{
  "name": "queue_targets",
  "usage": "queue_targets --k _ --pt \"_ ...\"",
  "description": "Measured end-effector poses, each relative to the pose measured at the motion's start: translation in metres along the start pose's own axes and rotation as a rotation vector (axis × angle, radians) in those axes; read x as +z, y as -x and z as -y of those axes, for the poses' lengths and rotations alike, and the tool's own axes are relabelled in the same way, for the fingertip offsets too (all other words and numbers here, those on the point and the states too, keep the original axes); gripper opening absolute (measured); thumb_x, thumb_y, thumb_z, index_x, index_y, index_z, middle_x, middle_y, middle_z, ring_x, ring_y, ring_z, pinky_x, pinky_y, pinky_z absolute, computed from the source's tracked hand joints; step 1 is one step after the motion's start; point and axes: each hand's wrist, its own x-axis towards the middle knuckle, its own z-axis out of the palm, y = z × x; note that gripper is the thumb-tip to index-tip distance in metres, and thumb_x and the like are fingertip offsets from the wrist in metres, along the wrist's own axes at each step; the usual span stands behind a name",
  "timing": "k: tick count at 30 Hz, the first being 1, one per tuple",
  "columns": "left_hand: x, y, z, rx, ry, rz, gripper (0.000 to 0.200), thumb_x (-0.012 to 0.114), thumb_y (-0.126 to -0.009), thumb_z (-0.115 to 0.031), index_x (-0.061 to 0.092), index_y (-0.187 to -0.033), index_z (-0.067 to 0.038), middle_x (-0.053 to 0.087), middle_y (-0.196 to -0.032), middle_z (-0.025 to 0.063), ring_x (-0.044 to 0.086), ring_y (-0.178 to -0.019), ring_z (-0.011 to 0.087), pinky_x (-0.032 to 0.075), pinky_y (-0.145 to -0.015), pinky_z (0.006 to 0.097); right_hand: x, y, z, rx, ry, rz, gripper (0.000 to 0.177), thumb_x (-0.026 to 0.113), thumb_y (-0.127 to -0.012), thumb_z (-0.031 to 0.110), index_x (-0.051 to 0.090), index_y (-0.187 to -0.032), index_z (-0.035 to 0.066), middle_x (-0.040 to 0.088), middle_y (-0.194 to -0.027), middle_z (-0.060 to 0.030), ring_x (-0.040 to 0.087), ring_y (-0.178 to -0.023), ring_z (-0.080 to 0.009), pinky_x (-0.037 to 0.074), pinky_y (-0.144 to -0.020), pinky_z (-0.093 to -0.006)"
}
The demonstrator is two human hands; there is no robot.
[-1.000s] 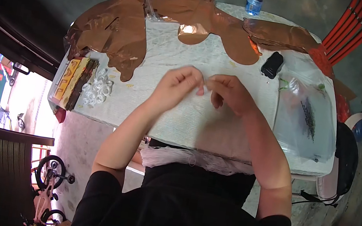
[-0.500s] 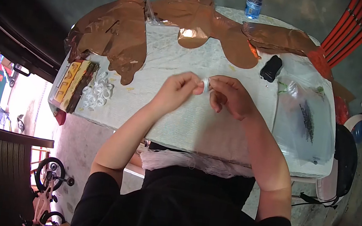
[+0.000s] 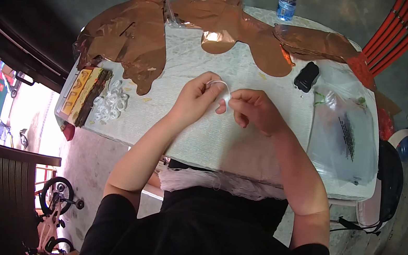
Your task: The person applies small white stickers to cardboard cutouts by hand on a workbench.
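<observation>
A thin white cord (image 3: 227,86) arcs between my two hands above the middle of the table. My left hand (image 3: 197,96) pinches one part of it between thumb and forefinger. The fingers of my right hand (image 3: 256,110) are closed on the other side of the loop, the lower fingers curled in. How the cord runs inside the fingers is hidden. To the left lies a pile of small white cord coils (image 3: 111,103) on the table, apart from both hands.
Copper-brown foil sheets (image 3: 139,33) cover the far and left parts of the white-covered table (image 3: 211,149). A printed box (image 3: 80,93) stands at the left edge. At right are a black object (image 3: 306,77) and clear plastic bags (image 3: 342,137); a water bottle (image 3: 286,2) stands behind.
The small white bundle between my fingertips has opened into a wider loop. My left hand has shifted slightly and turned; my right hand has stayed almost in place.
</observation>
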Motion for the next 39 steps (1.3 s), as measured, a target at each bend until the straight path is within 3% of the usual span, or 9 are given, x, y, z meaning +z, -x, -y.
queue_targets --k 5,7,11,13,17,23,25,31,39 --pt "0.000 0.003 0.010 -0.164 0.058 0.073 0.016 0.047 -0.088 -0.017 0.052 -0.087 -0.003 0.055 -0.068 -0.0009 0.042 -0.055 0.0026 0.034 -0.052 0.0171 -0.002 0.002 0.005 0.011 -0.107 -0.049 0.016 0.050 -0.084 0.018 0.057 -0.076 0.006 0.049 -0.052 0.0013 0.040 -0.042 -0.0034 0.030 -0.041 -0.0183" --pt "0.004 0.003 0.013 -0.105 0.255 0.016 0.018 0.046 -0.088 -0.017 0.053 -0.093 -0.002 0.055 -0.070 -0.0014 0.040 -0.052 0.0033 0.034 -0.050 0.0166 -0.002 0.002 0.005 0.015 -0.107 -0.030 0.016 0.049 -0.084 0.018 0.057 -0.077 0.006 0.051 -0.054 0.0007 0.041 -0.043 -0.0035 0.031 -0.042 -0.0181" --pt "0.000 0.003 0.006 -0.005 0.170 -0.085 0.022 0.046 -0.088 -0.016 0.052 -0.102 -0.001 0.056 -0.073 -0.0007 0.040 -0.053 0.0036 0.033 -0.049 0.0163 0.000 0.003 0.009 0.010 -0.155 -0.015 0.016 0.048 -0.085 0.018 0.057 -0.080 0.005 0.057 -0.067 -0.0025 0.042 -0.045 -0.0039 0.032 -0.042 -0.0181" --pt "0.005 0.003 0.000 0.052 0.395 -0.113 0.023 0.048 -0.088 -0.016 0.054 -0.103 0.000 0.055 -0.071 0.0001 0.041 -0.053 0.0031 0.033 -0.047 0.0161 0.000 0.003 0.010 0.014 -0.160 0.014 0.016 0.048 -0.085 0.018 0.057 -0.080 0.005 0.058 -0.070 -0.0033 0.043 -0.046 -0.0041 0.033 -0.043 -0.0181" --pt "0.003 0.007 0.013 0.028 0.166 -0.043 0.020 0.050 -0.086 -0.014 0.057 -0.098 0.001 0.056 -0.069 0.0007 0.042 -0.053 0.0033 0.033 -0.046 0.0167 0.001 0.003 0.012 0.014 -0.206 -0.001 0.017 0.048 -0.085 0.018 0.056 -0.083 0.004 0.058 -0.069 -0.0039 0.042 -0.045 -0.0052 0.033 -0.043 -0.0183" --pt "0.010 0.013 0.020 -0.064 0.231 -0.038 0.014 0.053 -0.084 -0.008 0.059 -0.092 0.000 0.057 -0.068 0.0021 0.045 -0.052 0.0038 0.035 -0.046 0.0165 -0.002 0.003 0.006 0.022 -0.247 -0.108 0.018 0.048 -0.085 0.019 0.056 -0.086 0.003 0.053 -0.058 -0.0025 0.044 -0.043 -0.0063 0.033 -0.041 -0.0179" --pt "0.015 0.014 0.024 -0.154 0.443 -0.032 0.012 0.052 -0.084 -0.008 0.058 -0.090 0.000 0.059 -0.071 0.0052 0.048 -0.054 0.0061 0.037 -0.046 0.0172 0.000 0.002 0.004 0.010 -0.249 -0.137 0.018 0.049 -0.085 0.018 0.057 -0.088 0.002 0.052 -0.055 -0.0015 0.045 -0.042 -0.0065 0.033 -0.040 -0.0178" --pt "0.010 0.015 0.013 -0.410 0.833 0.066 0.015 0.050 -0.084 -0.008 0.055 -0.092 0.004 0.062 -0.080 0.0113 0.053 -0.058 0.0113 0.045 -0.051 0.0197 0.006 0.001 0.003 -0.061 0.017 -0.197 0.022 0.047 -0.086 0.015 0.060 -0.099 0.003 0.055 -0.059 -0.0003 0.047 -0.041 -0.0056 0.033 -0.037 -0.0176" --pt "0.004 0.020 0.011 -0.415 0.861 0.081 0.017 0.047 -0.084 -0.007 0.056 -0.092 0.006 0.062 -0.085 0.0138 0.055 -0.061 0.0119 0.046 -0.052 0.0191 0.010 0.000 -0.001 -0.116 0.061 -0.163 0.019 0.051 -0.082 0.003 0.059 -0.099 0.002 0.063 -0.076 -0.0050 0.046 -0.042 -0.0035 0.035 -0.038 -0.0175"
